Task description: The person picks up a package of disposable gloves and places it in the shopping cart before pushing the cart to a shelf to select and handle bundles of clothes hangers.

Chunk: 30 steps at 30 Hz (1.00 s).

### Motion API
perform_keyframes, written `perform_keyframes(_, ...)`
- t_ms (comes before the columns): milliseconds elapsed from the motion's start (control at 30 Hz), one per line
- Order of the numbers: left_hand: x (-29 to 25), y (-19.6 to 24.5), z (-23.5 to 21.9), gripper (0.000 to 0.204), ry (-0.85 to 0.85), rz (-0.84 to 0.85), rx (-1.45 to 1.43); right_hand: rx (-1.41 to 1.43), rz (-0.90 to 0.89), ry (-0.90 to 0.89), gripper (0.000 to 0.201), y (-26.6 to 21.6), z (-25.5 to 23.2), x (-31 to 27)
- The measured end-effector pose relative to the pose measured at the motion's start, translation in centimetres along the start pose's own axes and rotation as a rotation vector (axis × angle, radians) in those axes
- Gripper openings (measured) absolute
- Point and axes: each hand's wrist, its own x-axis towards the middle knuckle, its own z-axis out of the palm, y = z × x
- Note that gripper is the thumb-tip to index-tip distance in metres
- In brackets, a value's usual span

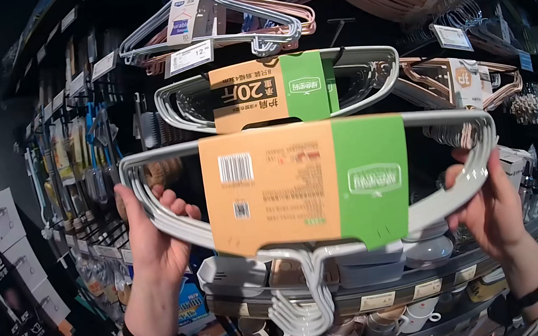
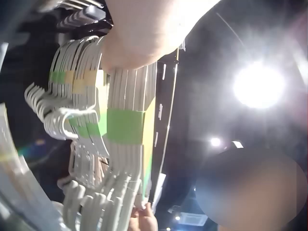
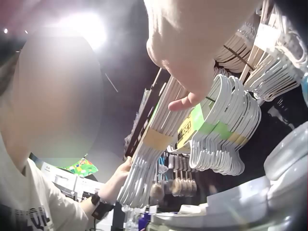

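Observation:
A pack of white clothes hangers (image 1: pixel 457 196) is held up by both hands, upside down, hooks pointing down. An orange and green cardboard sleeve (image 1: pixel 273 189) with a barcode wraps its middle. My left hand (image 1: pixel 158 223) grips the left end, thumb on the near side and fingers behind. At the right end my right hand (image 1: pixel 487 198) grips the frame the same way. In the right wrist view the stacked hangers (image 3: pixel 159 130) show edge-on beneath the hand. Just behind hangs a similar sleeved hanger pack (image 1: pixel 270 92) on the rack.
Blue and pink hangers (image 1: pixel 222 25) hang above, with a price tag (image 1: pixel 188 58). Brown hangers (image 1: pixel 462 80) hang at the right. Below are a shelf edge (image 1: pixel 378 298), white containers (image 1: pixel 234 275) and mugs (image 1: pixel 383 328). Brushes and tools line the left wall; boxes (image 1: pixel 7 236) stand farther left.

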Motion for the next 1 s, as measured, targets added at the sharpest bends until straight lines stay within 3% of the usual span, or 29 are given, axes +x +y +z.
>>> perform_keyframes(100,5.1,1.4,-0.7,0.055,-0.016,0.009,0.235,-0.054,-0.045,-0.038,0.048,-0.3,1.1,4.4)
perform_keyframes(233,9.9,2.2,0.0,0.063,0.017,0.083,0.341,-0.096,-0.125,-0.004,0.042,-0.3,2.0,9.6)
perform_keyframes(500,15.4,2.3,1.1,0.065,0.005,0.155,0.489,-0.054,-0.193,0.074,0.04,0.8,2.7,16.1)
perform_keyframes(667,16.7,2.6,1.3,0.067,0.037,0.147,0.622,-0.107,-0.182,0.052,0.043,1.2,3.0,16.7)
perform_keyframes(767,15.8,3.0,1.9,0.066,0.079,0.164,0.76,-0.304,-0.133,0.164,0.047,0.9,4.2,16.1)
perform_keyframes(833,15.8,3.2,1.9,0.063,0.098,0.184,0.836,-0.599,-0.153,0.267,0.051,0.8,4.1,16.3)
perform_keyframes(900,16.4,4.0,1.4,0.057,0.019,0.307,1.087,-0.655,-0.143,0.299,0.052,1.1,3.6,16.7)
perform_keyframes(933,16.9,4.2,0.9,0.057,0.017,0.305,1.088,-0.712,-0.132,0.33,0.052,1.2,3.4,16.8)
perform_keyframes(1000,18.0,4.3,0.1,0.054,0.001,0.453,1.151,-0.742,-0.121,0.311,0.052,1.1,3.3,16.9)
